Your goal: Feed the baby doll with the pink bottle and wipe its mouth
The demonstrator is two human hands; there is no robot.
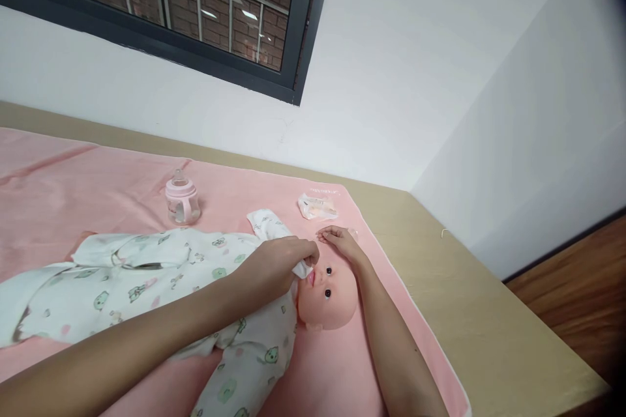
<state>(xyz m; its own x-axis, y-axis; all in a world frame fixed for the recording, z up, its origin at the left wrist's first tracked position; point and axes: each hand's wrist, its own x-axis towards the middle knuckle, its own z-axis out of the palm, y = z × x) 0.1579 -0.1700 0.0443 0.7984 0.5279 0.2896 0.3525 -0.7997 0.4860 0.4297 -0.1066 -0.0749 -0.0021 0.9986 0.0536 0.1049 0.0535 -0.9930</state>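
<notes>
A baby doll (328,293) in a white printed sleepsuit (161,280) lies on its back on a pink cloth (59,189), head to the right. My left hand (276,264) pinches a small white wipe (303,268) against the doll's mouth and cheek. My right hand (340,241) rests on the far side of the doll's head, fingers curved over it, holding nothing else.
A pink baby bottle (182,199) stands upright behind the doll. A crumpled clear wrapper (317,206) lies near the cloth's far right corner. The cloth covers a beige tabletop (469,300) set in a white-walled corner under a window. Wooden floor (581,293) shows at right.
</notes>
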